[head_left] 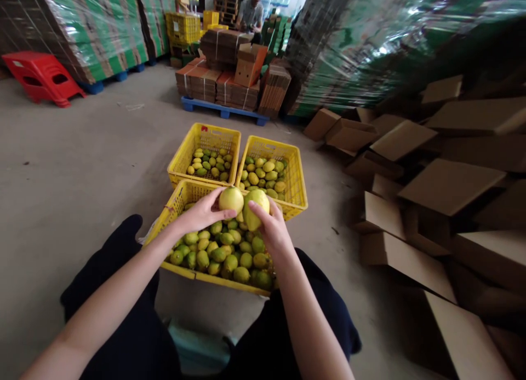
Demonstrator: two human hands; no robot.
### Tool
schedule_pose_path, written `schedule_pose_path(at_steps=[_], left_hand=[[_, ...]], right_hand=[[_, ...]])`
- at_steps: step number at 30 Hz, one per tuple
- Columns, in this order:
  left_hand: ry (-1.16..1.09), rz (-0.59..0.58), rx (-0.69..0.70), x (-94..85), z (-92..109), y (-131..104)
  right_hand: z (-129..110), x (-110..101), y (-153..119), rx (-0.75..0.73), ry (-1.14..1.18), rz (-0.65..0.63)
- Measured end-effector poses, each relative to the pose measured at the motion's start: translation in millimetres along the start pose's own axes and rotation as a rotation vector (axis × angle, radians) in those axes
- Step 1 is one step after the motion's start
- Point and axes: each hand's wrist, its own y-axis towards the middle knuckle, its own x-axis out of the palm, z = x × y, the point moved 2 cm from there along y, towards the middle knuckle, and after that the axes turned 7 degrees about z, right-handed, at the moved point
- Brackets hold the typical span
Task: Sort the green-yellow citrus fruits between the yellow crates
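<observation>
My left hand [205, 209] is closed around a pale yellow lemon [230, 202]. Right beside it, a larger greenish-yellow lemon [253, 210] is gripped in my right hand [273, 226]. Both fruits are held up side by side above the near yellow crate [181, 271], which has many green and yellow lemons [226, 251] in it. Beyond stand two more yellow crates, the back left crate [176, 163] and the back right crate [298, 177], each with a layer of lemons on its bottom. My forearms hide part of the near crate's sides.
Cardboard boxes [452, 185] lie heaped on the right. Ahead, flattened cartons [201, 80] are stacked on a blue pallet [224, 110], with a person [250, 16] behind. A red stool [41, 76] stands at left near wrapped pallet stacks [98, 29].
</observation>
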Motion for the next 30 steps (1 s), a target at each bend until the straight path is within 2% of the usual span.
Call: schedule_pose_path(at_steps=[2, 4, 7, 9, 13, 17, 21, 24, 26, 30], left_hand=[[0.059, 0.002, 0.161, 0.1, 11, -2], [0.09, 0.029, 0.251, 0.1, 17, -3], [0.047, 0.094, 0.278, -0.6, 19, 0], [-0.005, 0.11, 0.24, -1.2, 17, 3], [-0.177, 0.106, 0.113, -2.5, 14, 5], [-0.417, 0.154, -0.007, -0.8, 13, 4], [-0.568, 0.201, -0.127, 6.5, 11, 4], [-0.542, 0.174, -0.187, 12.2, 8, 3], [-0.451, 0.151, -0.178, 13.5, 6, 2], [-0.237, 0.104, -0.07, 9.7, 6, 0]], right_hand=[[-8, 2, -3, -0.201, -0.086, 0.027], [-16, 5, -6, -0.343, -0.129, 0.0], [-21, 7, -8, -0.447, -0.109, 0.002], [-20, 7, -6, -0.468, -0.087, 0.046], [-15, 6, -1, -0.427, -0.037, 0.047], [-14, 6, 1, -0.384, 0.013, 0.028], [-9, 8, 0, -0.219, 0.053, 0.0], [-3, 11, 1, -0.075, 0.057, -0.033], [2, 13, 1, -0.021, 0.065, -0.052], [4, 11, 0, -0.059, 0.03, -0.022]])
